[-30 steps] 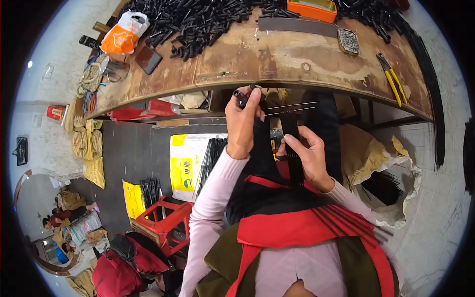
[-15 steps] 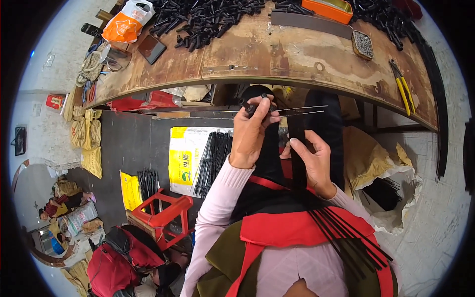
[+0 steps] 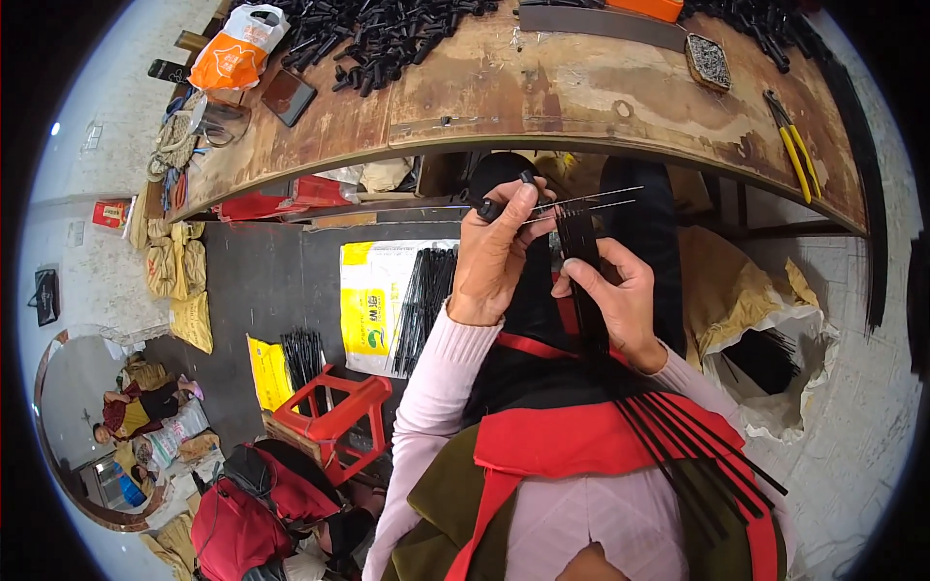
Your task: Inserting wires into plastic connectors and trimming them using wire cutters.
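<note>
My left hand (image 3: 481,254) is closed around black handles (image 3: 487,208), and two thin metal rods (image 3: 612,198) point out from it to the right. In my right hand (image 3: 620,298) is a bundle of flat black strips (image 3: 578,232), pinched between thumb and fingers. The upper ends of the strips come up to the rods; whether any strip is threaded on them I cannot tell. The strips' lower ends fan out across the red apron band (image 3: 557,441) on my lap.
Ahead stands a worn wooden table (image 3: 572,97) with heaped black parts (image 3: 397,39), a tin of small metal pieces (image 3: 708,62) and yellow-handled pliers (image 3: 796,155). A red stool (image 3: 339,421) is at left, near a seated person in red (image 3: 247,508). An open sack (image 3: 756,320) stands right.
My right hand has raised the strips slightly, so their upper ends now meet the rods and show as separate tips. The left hand keeps its grip. The whole view has shifted a little.
</note>
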A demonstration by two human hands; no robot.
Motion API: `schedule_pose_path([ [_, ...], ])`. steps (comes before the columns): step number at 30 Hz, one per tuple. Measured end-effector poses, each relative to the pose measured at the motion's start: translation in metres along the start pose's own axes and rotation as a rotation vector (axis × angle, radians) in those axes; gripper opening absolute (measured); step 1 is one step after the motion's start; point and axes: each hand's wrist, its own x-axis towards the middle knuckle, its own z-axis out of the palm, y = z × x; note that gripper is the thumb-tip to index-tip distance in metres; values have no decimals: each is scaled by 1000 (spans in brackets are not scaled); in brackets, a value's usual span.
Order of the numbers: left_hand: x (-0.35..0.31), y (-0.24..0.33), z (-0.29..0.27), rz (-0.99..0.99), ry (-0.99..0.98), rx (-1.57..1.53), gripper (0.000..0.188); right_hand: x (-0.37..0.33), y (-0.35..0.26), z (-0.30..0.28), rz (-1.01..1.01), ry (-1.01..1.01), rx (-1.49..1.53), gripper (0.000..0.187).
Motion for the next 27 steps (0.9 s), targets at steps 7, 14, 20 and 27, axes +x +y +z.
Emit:
schedule_pose_path([
  [7, -3, 1, 3, 6, -11, 14, 16, 0, 1, 0, -15, 8, -4, 14],
  [14, 1, 0, -4, 3, -49, -39, 13, -2, 0, 3, -10, -2, -13, 15],
  [20, 1, -1, -2, -3, -58, -61, 17, -2, 1, 2, -14, -7, -10, 16],
  [27, -2, 3, 9, 17, -44, 37, 39, 1, 3, -2, -18, 27, 15, 14],
])
